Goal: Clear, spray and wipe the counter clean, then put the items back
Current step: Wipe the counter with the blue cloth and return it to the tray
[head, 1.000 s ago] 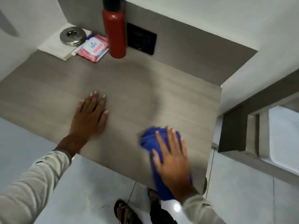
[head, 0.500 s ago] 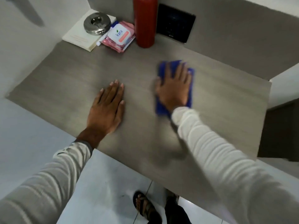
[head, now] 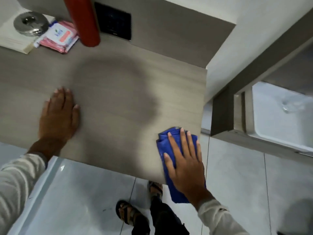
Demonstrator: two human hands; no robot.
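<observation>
Right hand [head: 184, 160] and blue cloth [head: 166, 146] moved back to counter's [head: 118, 102] near-right corner.
Right palm flat on cloth, fingers spread; left hand [head: 58, 116] flat, open on counter.

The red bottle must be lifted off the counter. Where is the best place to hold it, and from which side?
Grip the red bottle around its round body, coming from the front right. The pink packet crowds its left and the wall stands behind; its cap is out of frame. The left hand, flat and free, is probably handier.
</observation>
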